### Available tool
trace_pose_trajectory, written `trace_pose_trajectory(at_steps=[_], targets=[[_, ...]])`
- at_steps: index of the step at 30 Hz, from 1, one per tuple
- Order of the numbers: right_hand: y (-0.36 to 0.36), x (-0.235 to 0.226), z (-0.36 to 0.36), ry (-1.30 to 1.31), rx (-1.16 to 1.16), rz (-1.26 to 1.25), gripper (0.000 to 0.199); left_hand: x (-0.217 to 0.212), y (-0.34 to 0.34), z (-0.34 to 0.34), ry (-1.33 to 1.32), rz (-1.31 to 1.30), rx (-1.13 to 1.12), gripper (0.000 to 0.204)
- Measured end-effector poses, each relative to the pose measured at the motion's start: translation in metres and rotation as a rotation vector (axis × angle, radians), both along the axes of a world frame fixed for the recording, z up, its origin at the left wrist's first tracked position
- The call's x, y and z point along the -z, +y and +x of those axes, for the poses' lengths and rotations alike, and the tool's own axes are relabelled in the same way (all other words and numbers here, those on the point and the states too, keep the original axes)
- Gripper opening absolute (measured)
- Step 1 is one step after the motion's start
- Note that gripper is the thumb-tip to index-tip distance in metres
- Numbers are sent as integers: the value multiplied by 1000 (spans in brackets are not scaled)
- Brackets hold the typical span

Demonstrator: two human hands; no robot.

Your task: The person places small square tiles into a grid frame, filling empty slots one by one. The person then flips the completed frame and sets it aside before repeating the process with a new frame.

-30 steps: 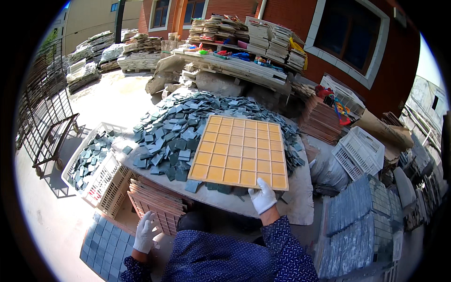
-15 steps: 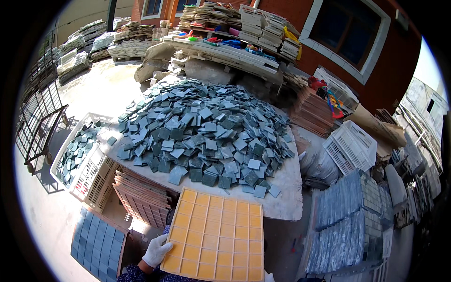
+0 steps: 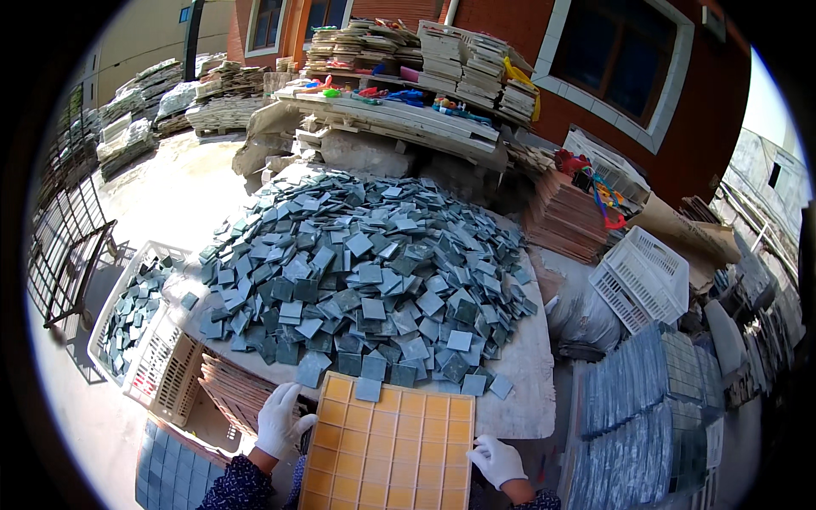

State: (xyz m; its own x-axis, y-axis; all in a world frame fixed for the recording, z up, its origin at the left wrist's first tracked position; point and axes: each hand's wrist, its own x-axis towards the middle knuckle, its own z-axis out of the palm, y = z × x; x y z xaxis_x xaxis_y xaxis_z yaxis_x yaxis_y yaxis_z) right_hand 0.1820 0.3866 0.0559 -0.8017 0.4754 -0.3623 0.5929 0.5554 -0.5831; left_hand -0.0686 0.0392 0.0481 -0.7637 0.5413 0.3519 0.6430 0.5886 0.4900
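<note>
View: head camera, looking down over the worktop (image 3: 527,382) and both forearms.
Step in hand: judged to be the setting of the orange grid tray (image 3: 391,446) at the near edge of the worktop, in front of the heap of tiles.
Orange grid tray: a square moulded board of small square cells, its far edge lying against the foot of the heap and its near part overhanging toward the person; one loose tile (image 3: 368,389) lies on its far row.
Grey-blue tiles (image 3: 365,272): a broad loose heap of small squares covering most of the pale slab.
Left hand (image 3: 280,421): white-gloved, fingers curled over the tray's left edge, thumb toward the tray; holding that edge.
Right hand (image 3: 497,461): white-gloved, resting at the tray's right edge near the lower corner; whether it grips or only steadies cannot be told.
Arm pose: both forearms, in dark patterned sleeves, enter from the lower edge and spread to either side of the tray, wrists low.
Next move, as a judgement: the tray needs to lie flat and steady on the slab, with a hand freed to draw tiles from the heap into the cells.
Surroundings: white plastic crate (image 3: 642,276) at right; a second crate holding tiles (image 3: 136,319) at left; stacked mosaic sheets (image 3: 646,416) at lower right.
</note>
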Motion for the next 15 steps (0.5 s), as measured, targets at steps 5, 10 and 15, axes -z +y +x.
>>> trace_pose_trajectory(at_steps=[5, 10, 15], targets=[[38, -17, -216, 675, -437, 751, 83, -15, 103, -142, 354, -268, 90, 99], [75, -35, -359, 483, -476, 1044, 75, -24, 162, -188, 277, -269, 154, 103], [70, -34, -390, 437, -554, 757, 68, -17, 165, -190, 110, -265, 124, 105]])
